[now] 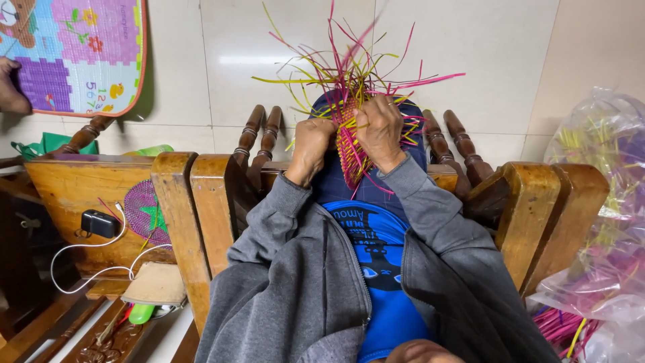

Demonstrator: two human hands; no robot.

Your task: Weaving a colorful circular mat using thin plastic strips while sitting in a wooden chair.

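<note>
A half-woven piece of pink and yellow strips (pixel 351 144) is held on the lap, far centre; the left hand (pixel 311 149) is closed on its left edge; strands are pinched by the right hand (pixel 380 131); a clear bag of strips (pixel 598 222) is seen right.

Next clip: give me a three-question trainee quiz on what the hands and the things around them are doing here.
1. True or false: both hands grip the pink and yellow woven piece.
2. Which lies on the wooden chair seat to the left? A) a black charger with a white cable B) a kettle C) a shoe
3. What holds the spare strips at the far right?

Key:
1. True: the left hand and right hand both clasp it.
2. A: the black charger.
3. A clear plastic bag.
</note>
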